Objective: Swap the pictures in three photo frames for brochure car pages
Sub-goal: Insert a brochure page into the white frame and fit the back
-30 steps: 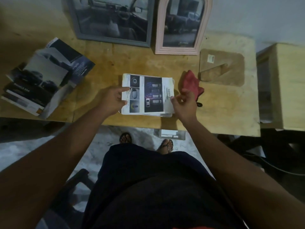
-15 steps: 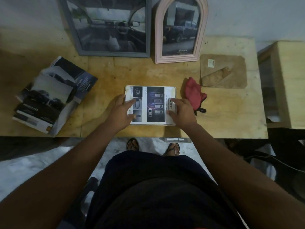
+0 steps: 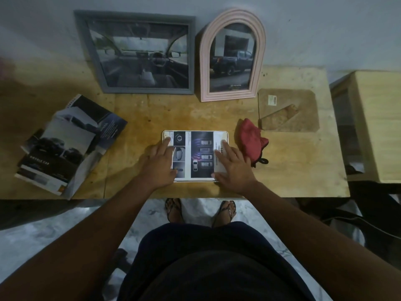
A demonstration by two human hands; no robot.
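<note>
Our left hand (image 3: 159,165) and right hand (image 3: 233,167) press flat, fingers straight, on the page (image 3: 199,155); thin and floppy, it likely lifts best by an edge.

Glossy paper brochure page (image 3: 200,155), stained matt wooden table (image 3: 293,161), red cloth (image 3: 251,142).

Both hands press flat on a brochure page (image 3: 198,155) lying on the worktop (image 3: 293,161): left hand (image 3: 159,164), right hand (image 3: 233,168), fingers (image 3: 223,146) straight.
</note>
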